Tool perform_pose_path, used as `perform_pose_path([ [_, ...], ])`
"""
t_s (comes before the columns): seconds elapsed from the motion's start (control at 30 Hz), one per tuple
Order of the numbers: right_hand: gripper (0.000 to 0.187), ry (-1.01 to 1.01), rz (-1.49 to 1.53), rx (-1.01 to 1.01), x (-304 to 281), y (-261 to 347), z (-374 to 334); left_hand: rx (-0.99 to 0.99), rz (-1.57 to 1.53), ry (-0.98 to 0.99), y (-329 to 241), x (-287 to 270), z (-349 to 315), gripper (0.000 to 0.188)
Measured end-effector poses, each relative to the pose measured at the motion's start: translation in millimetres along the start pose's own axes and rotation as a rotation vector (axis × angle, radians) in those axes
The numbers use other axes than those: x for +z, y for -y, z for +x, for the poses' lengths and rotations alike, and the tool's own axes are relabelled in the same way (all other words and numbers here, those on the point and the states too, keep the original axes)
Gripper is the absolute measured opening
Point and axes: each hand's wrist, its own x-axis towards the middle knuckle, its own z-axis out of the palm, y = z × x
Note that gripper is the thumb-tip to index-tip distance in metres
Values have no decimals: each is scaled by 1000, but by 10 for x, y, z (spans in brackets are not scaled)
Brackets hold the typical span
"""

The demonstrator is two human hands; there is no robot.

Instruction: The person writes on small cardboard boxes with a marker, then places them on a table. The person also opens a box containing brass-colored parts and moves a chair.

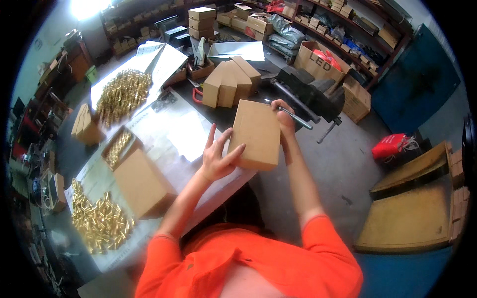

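A closed brown cardboard box (257,134) is held up in front of me, over the near edge of the table. My left hand (219,158) grips its left side, fingers spread, with some of them resting on the box's face. At the upper right edge of the box, my right hand (284,119) has its fingers closed around a silver pen (300,120), which points down to the right. That hand also lies against the box's side, and part of it is hidden. To the left, an open box (119,148) holds brass-coloured pieces beside a larger closed carton (143,183).
Loose brass pieces (102,223) lie on the paper-covered table, and a larger pile (124,94) sits farther back. Standing cartons (230,82) are beyond my hands, with a dark vise (310,92) to their right. A red bag (390,145) rests at the far right.
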Motion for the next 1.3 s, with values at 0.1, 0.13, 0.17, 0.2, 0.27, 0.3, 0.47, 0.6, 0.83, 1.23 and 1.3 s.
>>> perform_pose_path([
  [0.1,14,-117,-259,-37,276,292,-126,25,-2,92,-18,-112,30,39],
  [0.13,15,-160,-370,-58,292,327,-151,72,26,103,-46,-142,56,40],
  [0.17,16,-102,-222,-119,236,288,-167,100,-14,82,-82,-136,53,39],
  [0.2,11,-75,-128,-61,103,136,-142,130,-54,61,-125,-117,58,38],
  [0.27,7,187,413,168,-167,31,-110,194,-65,47,-271,-150,173,31],
  [0.3,9,230,462,139,-180,-34,-110,194,-90,30,-307,-167,246,33],
  [0.47,8,-101,369,119,345,667,-154,8,-290,-70,-212,-212,614,52],
  [0.6,22,-354,200,-273,311,1101,-43,-277,-434,-148,-88,-99,939,78],
  [0.83,31,67,-345,-607,562,1805,-167,-609,-552,-80,123,-25,1149,77],
  [1.23,19,239,-219,-162,663,1822,-4,-579,-442,-40,78,-46,1090,72],
  [1.3,19,212,-310,-156,665,1790,-19,-572,-446,-42,88,-34,1085,72],
])
